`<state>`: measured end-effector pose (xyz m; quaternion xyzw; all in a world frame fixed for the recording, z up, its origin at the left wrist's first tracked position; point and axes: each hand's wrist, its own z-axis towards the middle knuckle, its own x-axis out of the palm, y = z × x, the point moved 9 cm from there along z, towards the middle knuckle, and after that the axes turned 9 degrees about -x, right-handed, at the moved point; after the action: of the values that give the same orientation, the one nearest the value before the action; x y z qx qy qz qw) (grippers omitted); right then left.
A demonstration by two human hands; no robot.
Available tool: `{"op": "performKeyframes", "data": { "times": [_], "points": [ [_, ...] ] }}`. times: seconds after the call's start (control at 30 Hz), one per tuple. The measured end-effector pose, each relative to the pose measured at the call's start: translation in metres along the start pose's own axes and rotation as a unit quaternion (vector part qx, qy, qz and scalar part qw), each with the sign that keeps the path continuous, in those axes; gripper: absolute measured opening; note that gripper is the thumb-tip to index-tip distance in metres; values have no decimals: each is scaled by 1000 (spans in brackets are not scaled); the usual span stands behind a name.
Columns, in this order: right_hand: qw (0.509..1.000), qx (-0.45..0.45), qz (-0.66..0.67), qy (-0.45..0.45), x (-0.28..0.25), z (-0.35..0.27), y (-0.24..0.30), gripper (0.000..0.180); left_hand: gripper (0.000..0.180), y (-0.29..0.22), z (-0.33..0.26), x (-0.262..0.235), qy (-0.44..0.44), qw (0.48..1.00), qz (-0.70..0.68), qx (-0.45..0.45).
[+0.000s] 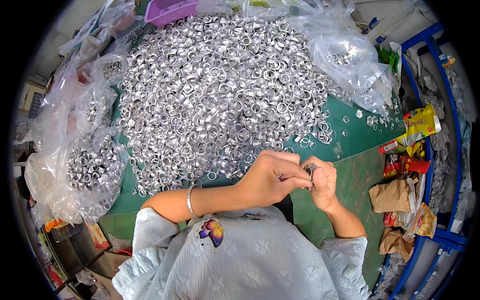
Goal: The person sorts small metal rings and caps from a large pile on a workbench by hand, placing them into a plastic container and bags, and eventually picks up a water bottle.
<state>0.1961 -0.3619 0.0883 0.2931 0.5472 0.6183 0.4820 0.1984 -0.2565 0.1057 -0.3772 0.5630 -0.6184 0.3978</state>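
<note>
A big heap of small silver metal rings (225, 90) covers the green table (360, 135). Just in front of the heap, my left hand (267, 177) and my right hand (322, 182) meet over the table's near edge. Both pinch one small silver ring (310, 172) between their fingertips. A thin silver bangle (189, 201) sits on my left wrist. Most of the held ring is hidden by my fingers.
Clear plastic bags of rings lie at the left (92, 165) and at the back right (350, 65). A purple basket (170, 10) stands at the far edge. Snack wrappers and brown paper bags (405, 195) lie at the right beside a blue metal frame (440, 100).
</note>
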Motion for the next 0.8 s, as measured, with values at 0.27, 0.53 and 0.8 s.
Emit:
{"op": "performKeyframes", "data": {
  "times": [0.27,0.53,0.8],
  "points": [
    [979,48,-99,-174,-88,-7,-47,32,8,42,2,-51,-94,987,27,-126],
    [703,116,-667,-217,-253,-7,-96,38,12,82,-15,-42,-49,974,26,-219],
    [920,6,-367,-134,-106,4,-73,27,9,94,-12,-44,-78,973,164,-144]
  ]
}}
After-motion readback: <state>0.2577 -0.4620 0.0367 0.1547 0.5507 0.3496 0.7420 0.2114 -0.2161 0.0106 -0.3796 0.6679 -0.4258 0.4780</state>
